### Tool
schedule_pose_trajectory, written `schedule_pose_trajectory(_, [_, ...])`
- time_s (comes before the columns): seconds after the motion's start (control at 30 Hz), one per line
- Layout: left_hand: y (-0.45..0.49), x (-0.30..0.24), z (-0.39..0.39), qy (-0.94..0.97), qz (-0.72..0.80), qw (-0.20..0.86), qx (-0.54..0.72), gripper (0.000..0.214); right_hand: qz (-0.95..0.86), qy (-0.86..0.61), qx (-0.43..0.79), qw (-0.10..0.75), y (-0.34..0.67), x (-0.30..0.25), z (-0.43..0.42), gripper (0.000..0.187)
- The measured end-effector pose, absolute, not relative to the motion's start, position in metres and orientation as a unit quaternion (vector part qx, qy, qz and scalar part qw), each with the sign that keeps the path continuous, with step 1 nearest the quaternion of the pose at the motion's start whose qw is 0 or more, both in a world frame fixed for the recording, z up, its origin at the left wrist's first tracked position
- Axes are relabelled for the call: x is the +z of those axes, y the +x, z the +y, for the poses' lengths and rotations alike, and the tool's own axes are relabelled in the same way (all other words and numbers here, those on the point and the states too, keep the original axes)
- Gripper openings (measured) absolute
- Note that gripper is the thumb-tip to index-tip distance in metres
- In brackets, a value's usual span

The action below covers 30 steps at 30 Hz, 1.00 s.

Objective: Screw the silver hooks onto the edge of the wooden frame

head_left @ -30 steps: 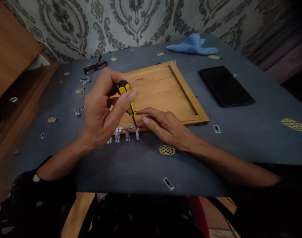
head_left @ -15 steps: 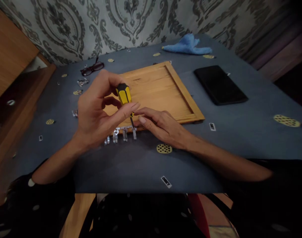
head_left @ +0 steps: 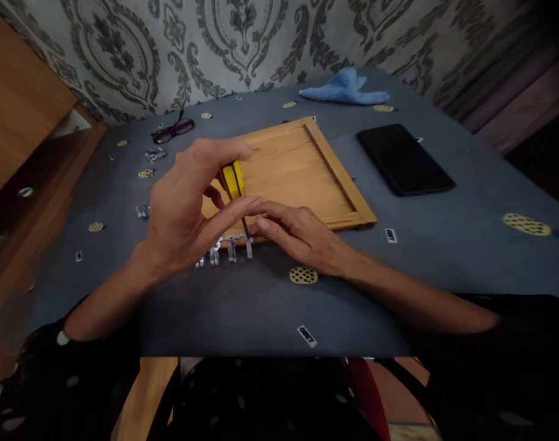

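Note:
A yellow and black screwdriver (head_left: 234,179) stands nearly upright in my left hand (head_left: 178,208), with the thumb and fingers curled loosely about its handle. Its tip meets the rightmost of several shiny metal clips (head_left: 249,247) lined up along the near edge of a framed wooden panel (head_left: 288,171). My right hand (head_left: 307,239) rests at that same edge, thumb and forefinger drawn close together beside the shaft. Whatever those fingertips pinch is hidden.
Farther left lie loose metal pieces (head_left: 155,154) and eyeglasses (head_left: 172,130). A black phone or tablet (head_left: 404,159) is right of the panel, and a blue cloth (head_left: 343,87) is at the back. A wooden cabinet (head_left: 22,92) borders the table (head_left: 352,312) on the left.
My left hand has shifted slightly on the screwdriver handle, its forefinger now stretched over the top. The handle has turned a little. My right hand stays put.

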<state>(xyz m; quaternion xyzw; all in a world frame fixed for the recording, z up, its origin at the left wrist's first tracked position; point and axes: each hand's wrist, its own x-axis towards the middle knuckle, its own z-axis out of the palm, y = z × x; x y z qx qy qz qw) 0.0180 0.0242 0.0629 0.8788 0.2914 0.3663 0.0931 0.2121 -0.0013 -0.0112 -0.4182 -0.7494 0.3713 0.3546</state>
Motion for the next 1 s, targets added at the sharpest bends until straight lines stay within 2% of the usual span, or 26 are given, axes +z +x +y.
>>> schedule_pose_trajectory(0.1, [0.018,0.063,0.024,0.872,0.296,0.089,0.379,0.033,-0.748,-0.422,0.37,0.353,0.212,-0.011,-0.002,0.042])
schedule_pose_trajectory(0.27, [0.019,0.067,0.024,0.847,0.312,0.207,0.378,0.032,-0.744,-0.424,0.375,0.354,0.212,-0.013,-0.001,0.042])
schedule_pose_trajectory(0.33, [0.019,0.068,0.025,0.853,0.306,0.223,0.36,0.027,-0.743,-0.412,0.386,0.361,0.213,-0.015,-0.001,0.038])
schedule_pose_trajectory(0.43, [0.018,0.067,0.026,0.88,0.3,0.157,0.335,0.025,-0.744,-0.384,0.409,0.362,0.214,-0.016,0.0,0.032])
schedule_pose_trajectory(0.57, [0.017,0.064,0.027,0.895,0.295,0.071,0.327,0.028,-0.754,-0.383,0.401,0.353,0.214,-0.018,0.001,0.034])
schedule_pose_trajectory(0.73, [0.016,0.065,0.027,0.895,0.292,0.07,0.331,0.026,-0.741,-0.384,0.42,0.356,0.213,-0.02,0.002,0.028])
schedule_pose_trajectory(1.0, [0.015,0.069,0.027,0.902,0.277,0.072,0.323,0.029,-0.717,-0.393,0.435,0.377,0.21,-0.03,0.002,0.032])
